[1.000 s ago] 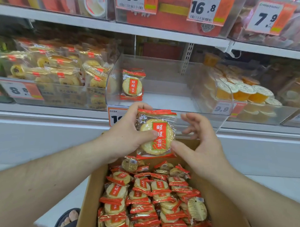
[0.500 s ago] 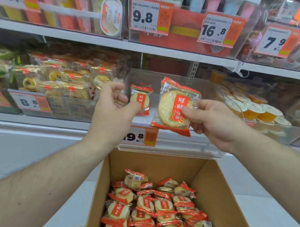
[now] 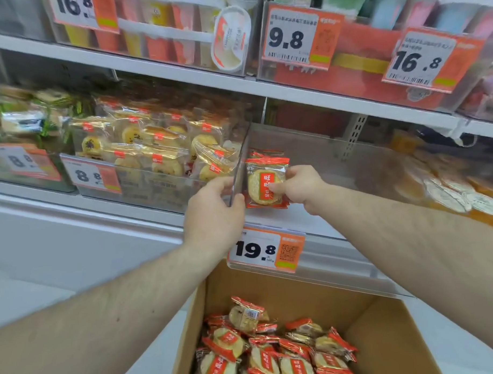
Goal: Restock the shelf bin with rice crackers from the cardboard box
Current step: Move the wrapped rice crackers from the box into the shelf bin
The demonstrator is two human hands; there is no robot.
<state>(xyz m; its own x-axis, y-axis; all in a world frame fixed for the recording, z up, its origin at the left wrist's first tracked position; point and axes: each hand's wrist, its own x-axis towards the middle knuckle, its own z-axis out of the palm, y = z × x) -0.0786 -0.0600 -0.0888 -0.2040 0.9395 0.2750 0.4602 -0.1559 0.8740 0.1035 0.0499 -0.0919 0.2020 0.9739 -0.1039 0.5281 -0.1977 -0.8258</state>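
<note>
1. A rice cracker packet [image 3: 266, 183], clear with red crimped ends and a red label, stands upright at the left front corner of the clear shelf bin [image 3: 322, 161], just right of the bin's left wall.
2. The right hand [image 3: 301, 186] has its grip closed on the packet's right edge, thumb across the front. A second packet seems to stand right behind it; only its red top edge shows.
3. The left hand [image 3: 215, 207] rests at the bin's left front corner, fingers curled around the edge of the clear wall, touching no packet; whether that grip is tight cannot be told.
4. The rest of the bin looks bare. A price tag [image 3: 265, 249] reading 19.8 hangs on its front lip, below the hands.
5. Nearer, below the bin, the open cardboard box [image 3: 384, 322] holds many more rice cracker packets [image 3: 273, 351] in a loose heap.
6. To the left, a neighbouring bin [image 3: 156, 187] is full of yellow pastry packets [image 3: 157, 145], tagged 8.8.
7. To the right, another bin holds jelly cups [image 3: 460, 193], blurred.
8. The upper shelf [image 3: 180, 74] carries bins tagged 9.8 and 16.8.
</note>
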